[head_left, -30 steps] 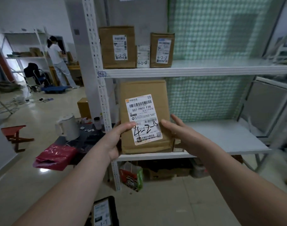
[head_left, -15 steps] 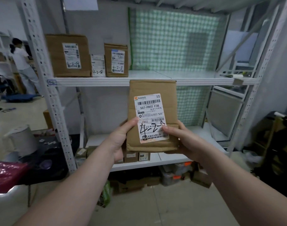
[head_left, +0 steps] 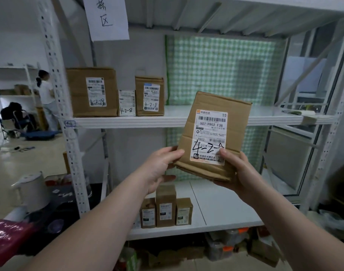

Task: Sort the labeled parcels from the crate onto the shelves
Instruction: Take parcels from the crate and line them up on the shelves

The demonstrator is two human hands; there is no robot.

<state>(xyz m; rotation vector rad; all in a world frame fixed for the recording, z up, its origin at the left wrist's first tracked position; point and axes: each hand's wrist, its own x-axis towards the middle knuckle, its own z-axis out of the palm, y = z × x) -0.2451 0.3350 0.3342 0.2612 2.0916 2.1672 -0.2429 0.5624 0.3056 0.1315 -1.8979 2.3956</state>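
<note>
I hold a flat brown cardboard parcel [head_left: 233,122] with a white shipping label and handwritten "4-2-" marking, tilted slightly right, in front of the white shelf unit. My left hand [head_left: 159,169] grips its lower left corner. My right hand [head_left: 237,173] supports its lower right edge, thumb on the label. Behind it runs the upper shelf board [head_left: 265,117], tagged "4-2" at its left end. On that board stand a large box [head_left: 92,91] marked 4-2-19, a small white parcel [head_left: 126,103] marked 4-2-8, and a brown box [head_left: 149,95].
The lower shelf [head_left: 222,208] carries three small brown boxes [head_left: 166,208] at its left. A perforated white upright [head_left: 69,145] stands left. A white kettle [head_left: 33,190] and a pink bag [head_left: 5,239] lie lower left. A person [head_left: 45,94] stands far left.
My view has swung right and upward along the shelf. The parcel has risen toward the upper shelf and tilted right, still held in both hands.
</note>
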